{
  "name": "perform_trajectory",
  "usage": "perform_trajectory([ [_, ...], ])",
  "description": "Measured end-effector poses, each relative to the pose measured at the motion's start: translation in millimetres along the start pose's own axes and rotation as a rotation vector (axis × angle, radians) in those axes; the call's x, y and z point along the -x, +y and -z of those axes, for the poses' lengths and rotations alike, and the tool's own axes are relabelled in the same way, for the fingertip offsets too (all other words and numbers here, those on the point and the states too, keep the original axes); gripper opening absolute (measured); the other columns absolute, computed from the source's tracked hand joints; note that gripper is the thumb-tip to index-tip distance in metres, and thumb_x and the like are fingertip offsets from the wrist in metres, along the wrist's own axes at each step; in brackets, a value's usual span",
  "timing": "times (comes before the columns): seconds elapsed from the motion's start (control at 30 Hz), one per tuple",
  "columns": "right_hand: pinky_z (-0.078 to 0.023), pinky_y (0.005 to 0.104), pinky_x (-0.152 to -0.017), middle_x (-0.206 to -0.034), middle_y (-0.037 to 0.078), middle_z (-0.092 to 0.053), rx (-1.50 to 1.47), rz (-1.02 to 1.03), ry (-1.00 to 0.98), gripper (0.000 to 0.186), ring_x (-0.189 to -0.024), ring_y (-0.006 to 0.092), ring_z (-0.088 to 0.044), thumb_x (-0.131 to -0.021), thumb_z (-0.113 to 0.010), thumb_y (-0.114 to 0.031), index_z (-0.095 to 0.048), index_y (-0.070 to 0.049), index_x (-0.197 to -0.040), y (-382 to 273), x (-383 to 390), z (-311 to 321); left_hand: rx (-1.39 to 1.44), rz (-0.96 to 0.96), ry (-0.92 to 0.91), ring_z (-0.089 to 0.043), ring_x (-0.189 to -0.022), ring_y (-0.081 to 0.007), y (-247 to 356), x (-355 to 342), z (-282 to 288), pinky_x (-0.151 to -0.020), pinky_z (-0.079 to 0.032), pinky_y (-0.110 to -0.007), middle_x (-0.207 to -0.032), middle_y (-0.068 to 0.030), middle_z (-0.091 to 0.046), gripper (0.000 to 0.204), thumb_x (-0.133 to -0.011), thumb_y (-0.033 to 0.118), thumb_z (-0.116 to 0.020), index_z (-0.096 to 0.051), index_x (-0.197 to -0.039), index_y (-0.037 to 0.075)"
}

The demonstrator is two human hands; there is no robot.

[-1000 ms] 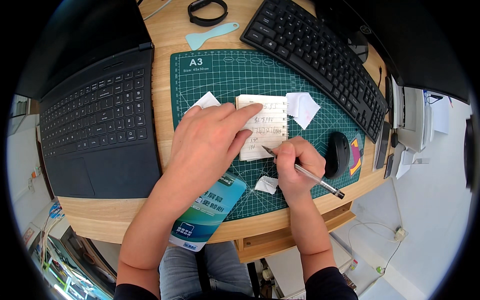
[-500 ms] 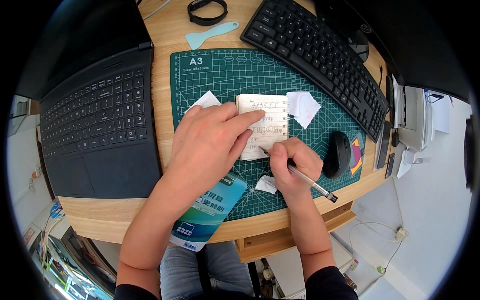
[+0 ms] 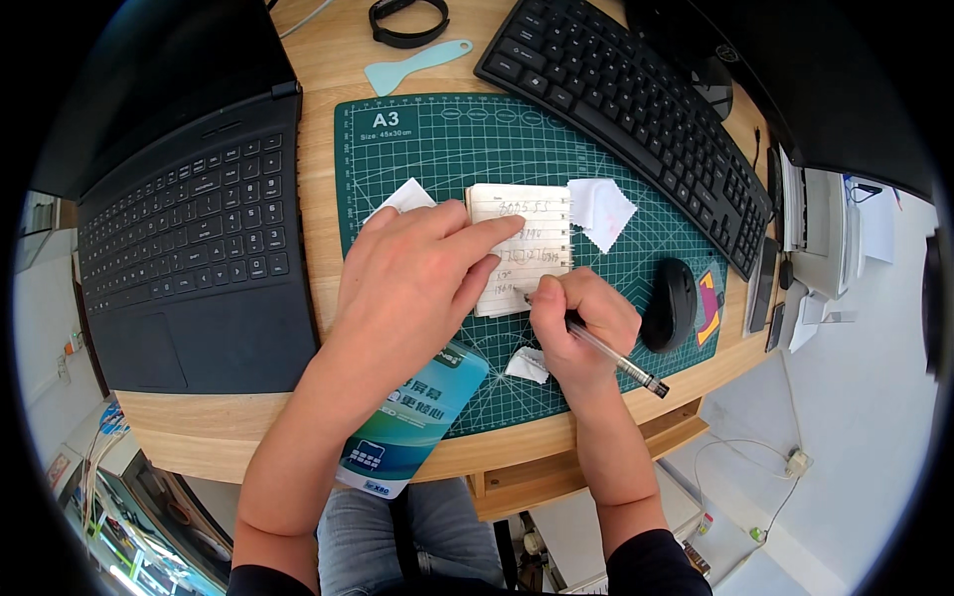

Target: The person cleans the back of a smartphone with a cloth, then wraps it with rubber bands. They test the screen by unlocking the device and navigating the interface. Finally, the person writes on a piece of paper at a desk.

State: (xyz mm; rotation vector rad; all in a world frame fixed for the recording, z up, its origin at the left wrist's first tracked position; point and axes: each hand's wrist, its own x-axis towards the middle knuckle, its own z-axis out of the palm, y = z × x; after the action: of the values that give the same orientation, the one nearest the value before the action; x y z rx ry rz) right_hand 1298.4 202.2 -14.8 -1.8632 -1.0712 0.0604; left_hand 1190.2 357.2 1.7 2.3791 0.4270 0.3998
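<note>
A small spiral notebook (image 3: 542,238) lies open on a green cutting mat (image 3: 447,149), with handwriting on its lined page. My left hand (image 3: 402,273) rests over the notebook's left side, its index finger stretched across the page and its thumb lower down. Near the bottom of the page my right hand (image 3: 586,323) grips a clear-barrelled pen (image 3: 621,365), tip at the paper. Its black end slants down to the right. A folded white cloth (image 3: 601,214) sits by the notebook's upper right corner, and a crumpled white scrap (image 3: 528,366) lies below it.
A black laptop (image 3: 199,258) fills the left side. The black keyboard (image 3: 626,119) angles across the upper right, with a mouse (image 3: 671,306) below. A pale blue scraper (image 3: 417,66) and black wristband (image 3: 409,38) lie at the back. A teal packet (image 3: 412,427) overhangs the front edge.
The pen tip and my right hand have shifted slightly, and more writing shows on the lowest line. My left hand stays in place on the notebook.
</note>
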Motion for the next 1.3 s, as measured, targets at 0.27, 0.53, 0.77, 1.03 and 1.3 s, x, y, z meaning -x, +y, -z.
perform_trajectory([
  [0.27, -0.04, 0.0281, -0.045, -0.06, 0.006, -0.057, -0.023, -0.013, 0.03, 0.023, -0.047, 0.0163, -0.052, -0.083, -0.072, -0.001, -0.056, -0.005, -0.066, 0.8, 0.8, -0.8, 0.004, 0.005, -0.004, -0.053, -0.07, -0.0213, 0.4, -0.3, 0.2, -0.072, -0.042, -0.034, -0.074, -0.0031, -0.052, 0.032, -0.085, 0.01, -0.069, -0.072, -0.117, 0.014],
  [0.53, -0.038, 0.0276, -0.044, -0.059, 0.005, -0.055, 0.004, -0.011, 0.038, 0.026, -0.046, 0.0151, -0.049, -0.085, -0.07, -0.002, -0.054, -0.004, -0.065, 3.0, 1.4, 0.0, 0.005, 0.005, -0.003, -0.053, -0.07, -0.021, 0.7, 0.1, 0.1, -0.071, -0.042, -0.034, -0.073, -0.003, -0.052, 0.032, -0.086, 0.01, -0.069, -0.072, -0.117, 0.014],
  [0.77, -0.036, 0.0273, -0.044, -0.057, 0.005, -0.051, 0.0, -0.078, 0.074, 0.027, -0.046, 0.0149, -0.046, -0.087, -0.068, -0.003, -0.052, -0.003, -0.065, 1.3, 1.8, -0.1, 0.001, 0.004, -0.002, -0.053, -0.069, -0.0203, 0.6, 0.0, 0.1, -0.071, -0.041, -0.034, -0.073, -0.0023, -0.051, 0.032, -0.086, 0.009, -0.069, -0.072, -0.117, 0.015],
  [1.03, -0.036, 0.0248, -0.045, -0.059, 0.003, -0.055, -0.108, -0.203, 0.109, 0.024, -0.049, 0.0089, -0.046, -0.089, -0.066, -0.001, -0.055, -0.002, -0.068, 1.1, 2.7, 4.4, 0.0, 0.014, 0.008, -0.052, -0.07, -0.0194, 3.2, -0.2, 0.1, -0.071, -0.038, -0.034, -0.072, -0.0017, -0.05, 0.031, -0.086, 0.009, -0.068, -0.073, -0.116, 0.016],
  [1.3, -0.04, 0.0198, -0.052, -0.069, 0.004, -0.063, -0.394, -0.229, 0.093, 0.015, -0.058, 0.0046, -0.051, -0.089, -0.071, -0.002, -0.063, 0.0, -0.077, 7.4, 3.6, 14.0, -0.03, 0.007, -0.083, -0.051, -0.068, -0.0189, 8.5, -1.7, 2.3, -0.07, -0.034, -0.034, -0.071, -0.0014, -0.05, 0.026, -0.087, 0.008, -0.065, -0.076, -0.108, 0.019],
])
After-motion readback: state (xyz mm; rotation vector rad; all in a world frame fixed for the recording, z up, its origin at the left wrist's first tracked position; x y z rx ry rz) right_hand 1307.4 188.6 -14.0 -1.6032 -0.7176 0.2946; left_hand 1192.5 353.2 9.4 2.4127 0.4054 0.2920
